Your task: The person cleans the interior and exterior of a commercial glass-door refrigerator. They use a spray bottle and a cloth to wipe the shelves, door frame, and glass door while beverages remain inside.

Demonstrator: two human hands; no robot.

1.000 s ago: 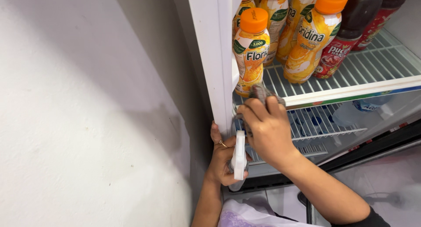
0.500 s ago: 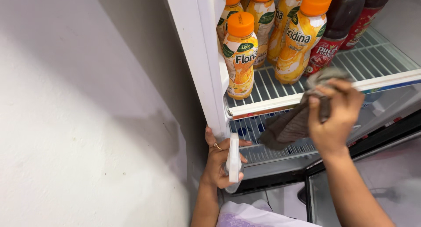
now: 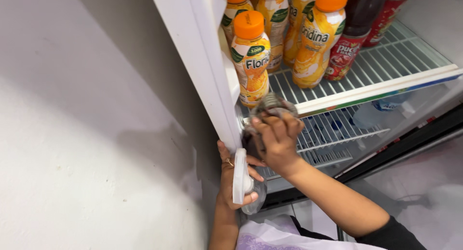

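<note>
here we see our right hand closed tight on a dark grey cloth, pressing it against the front left corner of the white wire shelf. the cloth is bunched up and sits just under the front orange juice bottle, which stands on that shelf near its left edge. our fingers wrap over the top of the cloth, so part of it is hidden.

our left hand is lower down, below the shelf and right by the white fridge frame. it is wrapped around a small spray bottle with a white top and a clear body. the thumb lies across the bottle and there is a ring on one finger. the two hands are close but not touching.

on the shelf, behind the front bottle, more orange juice bottles stand in a bunch, all with orange caps. to the right of them on the same shelf are dark red drink bottles. under the shelf there is a second wire rack, and a clear water bottle lies on its side there.

to the left of the shelf, past the fridge frame, is a plain white wall. far below the shelf, at the bottom edge, we see some light purple fabric.
</note>
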